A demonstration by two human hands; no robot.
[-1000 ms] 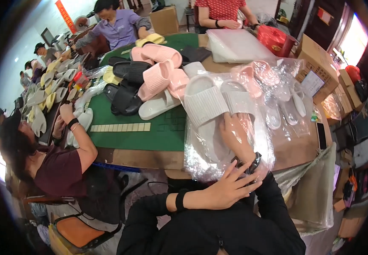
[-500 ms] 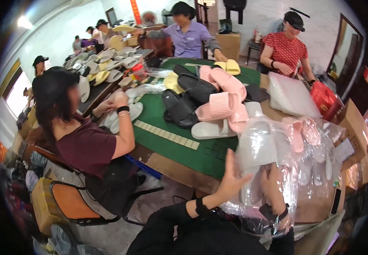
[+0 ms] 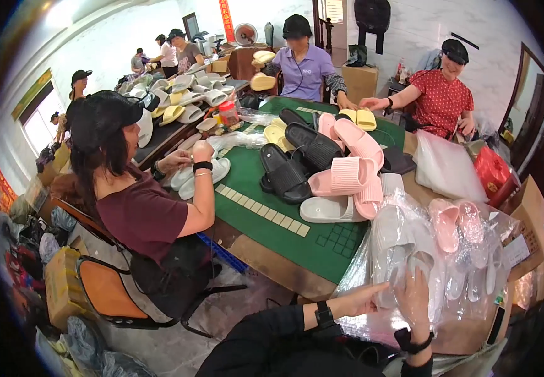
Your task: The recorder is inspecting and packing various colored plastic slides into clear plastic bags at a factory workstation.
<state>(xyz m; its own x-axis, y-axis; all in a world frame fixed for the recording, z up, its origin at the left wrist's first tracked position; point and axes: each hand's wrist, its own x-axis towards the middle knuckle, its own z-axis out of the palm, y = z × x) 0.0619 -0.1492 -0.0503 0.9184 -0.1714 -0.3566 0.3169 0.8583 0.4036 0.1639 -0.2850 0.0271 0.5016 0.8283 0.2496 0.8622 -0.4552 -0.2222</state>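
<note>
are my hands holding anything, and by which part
It cannot be told: the right hand and left hand are at the near end of the bagged pale slippers, but neither shows a clear grip.

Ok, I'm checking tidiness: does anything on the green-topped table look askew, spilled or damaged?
On the green mat, pink slippers and black slippers look askew, overlapping at differing angles. No spill or damage shows.

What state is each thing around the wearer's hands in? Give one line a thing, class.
Grey slippers: paired, inside clear plastic
Clear plastic: wrinkled
Left hand: open, fingers extended, beside the pair's near end
Right hand: fingers extended, at the pair's near end
Black slippers: unwrapped, heaped
Pink slippers at right: side by side, wrapped
White slipper by the heap: unwrapped
Stacked plastic sheets: lying flat
</note>
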